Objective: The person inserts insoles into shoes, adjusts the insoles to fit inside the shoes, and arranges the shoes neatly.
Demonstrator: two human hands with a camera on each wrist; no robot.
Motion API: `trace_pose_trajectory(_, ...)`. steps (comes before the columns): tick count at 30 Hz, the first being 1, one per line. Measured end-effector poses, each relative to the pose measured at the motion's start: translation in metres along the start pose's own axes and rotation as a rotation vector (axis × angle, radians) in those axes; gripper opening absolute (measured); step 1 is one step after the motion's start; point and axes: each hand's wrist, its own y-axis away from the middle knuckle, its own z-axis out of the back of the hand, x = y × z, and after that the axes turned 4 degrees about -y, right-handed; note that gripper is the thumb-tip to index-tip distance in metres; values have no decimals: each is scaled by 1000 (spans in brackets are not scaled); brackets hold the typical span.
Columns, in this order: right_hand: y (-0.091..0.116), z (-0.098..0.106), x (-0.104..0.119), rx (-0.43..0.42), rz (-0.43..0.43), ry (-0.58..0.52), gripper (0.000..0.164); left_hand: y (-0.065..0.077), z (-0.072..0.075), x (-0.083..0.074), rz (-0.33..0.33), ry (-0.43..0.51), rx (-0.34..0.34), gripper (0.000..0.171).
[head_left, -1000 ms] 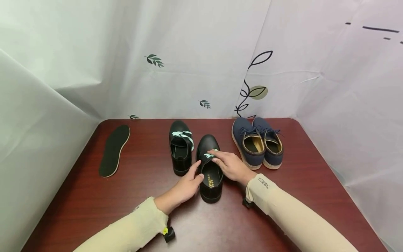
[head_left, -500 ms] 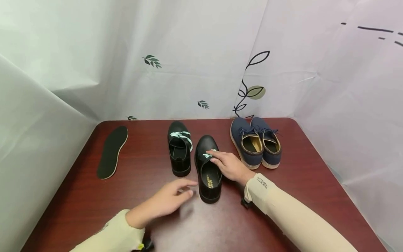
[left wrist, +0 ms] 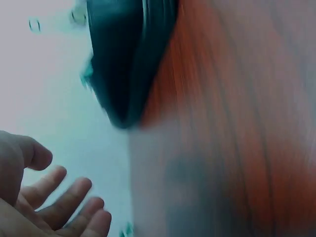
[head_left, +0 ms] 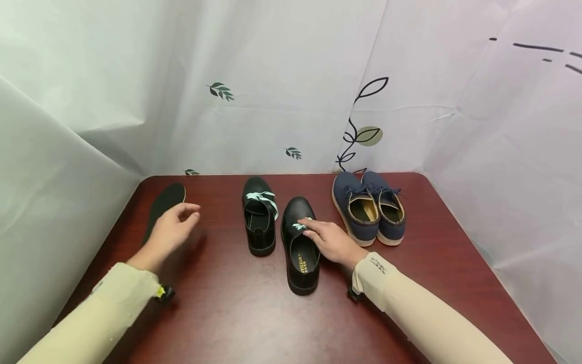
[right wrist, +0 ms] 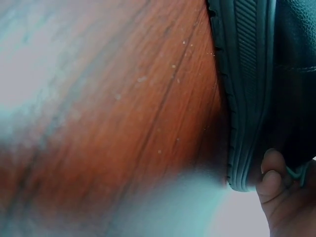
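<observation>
A black leather shoe (head_left: 298,210) with pale mint laces stands on the table, toe away from me, gold lettering on its inside. My right hand (head_left: 334,241) holds it from the right, index finger across the laces. In the right wrist view, bent fingers (right wrist: 273,183) press against the shoe's side just above the ribbed sole (right wrist: 247,74). My left hand (head_left: 172,230) hovers at the left with loosely bent fingers, holding nothing. Behind it a black insole (head_left: 167,196) with a pale edge lies partly hidden. The left wrist view is blurred; its hand (left wrist: 54,202) shows spread fingers.
A second black shoe (head_left: 260,242) with untied mint laces stands just left of the held one. Two navy shoes (head_left: 361,230) with tan soles stand side by side at the back right. White sheeting (head_left: 273,60) surrounds the reddish-brown table (head_left: 236,313) at the back and sides.
My left hand has left the side of the held shoe and swung left, up to the insole. My right hand has stayed on the shoe, which stands where it did.
</observation>
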Motion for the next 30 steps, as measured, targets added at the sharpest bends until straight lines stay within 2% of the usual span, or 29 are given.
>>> trace_pose_trajectory(5,-1,0,-2,-11,3,8,38,-24,10,28,75,-81,44,54)
trace_pose_trajectory(8,-1,-1,-3,-10,2,2,38,-34,15,39,95,-200,97,62)
trace_pose_trajectory(12,-1,-2,-2,11,-7,-1,39,-42,20,50,136,-319,212,73)
trace_pose_trajectory(17,-1,0,2,64,-38,11,42,-43,19,62,210,-344,331,80)
trace_pose_trajectory(20,-2,1,4,72,-38,25,42,-43,17,66,226,-370,328,78)
trace_pose_trajectory(25,-3,2,4,70,-41,35,41,-46,15,67,211,-410,262,70)
trace_pose_trajectory(30,-3,2,4,74,-51,31,41,-47,19,63,212,-422,262,69)
